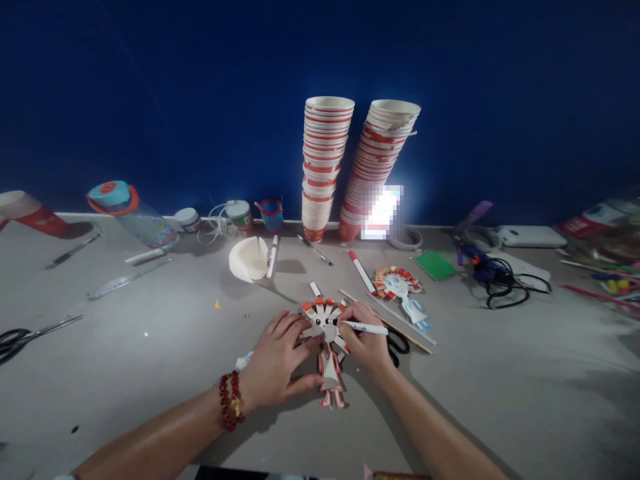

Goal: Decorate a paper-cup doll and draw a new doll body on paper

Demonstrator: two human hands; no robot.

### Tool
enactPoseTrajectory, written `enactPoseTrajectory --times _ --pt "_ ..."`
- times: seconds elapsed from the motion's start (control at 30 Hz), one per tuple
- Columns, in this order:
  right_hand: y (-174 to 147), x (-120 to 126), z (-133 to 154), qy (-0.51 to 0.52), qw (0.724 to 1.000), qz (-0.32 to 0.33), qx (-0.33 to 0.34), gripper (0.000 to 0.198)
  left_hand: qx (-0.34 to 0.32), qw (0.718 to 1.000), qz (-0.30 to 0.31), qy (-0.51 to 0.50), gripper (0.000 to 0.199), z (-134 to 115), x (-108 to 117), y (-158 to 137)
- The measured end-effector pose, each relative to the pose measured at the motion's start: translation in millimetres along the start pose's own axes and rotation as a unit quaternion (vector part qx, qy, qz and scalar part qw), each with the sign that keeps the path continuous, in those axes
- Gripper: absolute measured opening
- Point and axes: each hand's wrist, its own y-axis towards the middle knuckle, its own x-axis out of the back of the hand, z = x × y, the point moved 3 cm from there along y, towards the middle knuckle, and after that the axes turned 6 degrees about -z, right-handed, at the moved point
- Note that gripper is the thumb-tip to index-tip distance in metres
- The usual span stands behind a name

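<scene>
A paper doll [330, 370] lies flat on the grey table, its round face ringed by strips with red-orange tips and its dress edged in red. Two dark eyes are drawn on the face. My right hand [367, 340] grips a white acrylic marker [367, 328], the tip at the face beside the right eye. My left hand [280, 363], fingers stretched out, rests flat against the doll's left side and steadies it. Just above the doll lies a white marker cap [315, 289]. Black-handled scissors [399, 347] are partly hidden behind my right hand.
A second doll [400, 287] in blue lies to the right, near a red-capped marker [361, 270] and a wooden stick [417, 341]. Two tall paper cup stacks [327, 167] stand at the back. A cut cup [249, 260] sits left of centre, other scissors [37, 333] far left.
</scene>
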Motion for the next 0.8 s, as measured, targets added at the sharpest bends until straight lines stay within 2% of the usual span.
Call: enactPoseTrajectory --times 0.8 --pt "1.4 1.4 2.8 0.000 1.000 -0.007 -0.004 0.014 0.001 1.000 -0.002 -0.002 0.060 0.2 0.3 0.3"
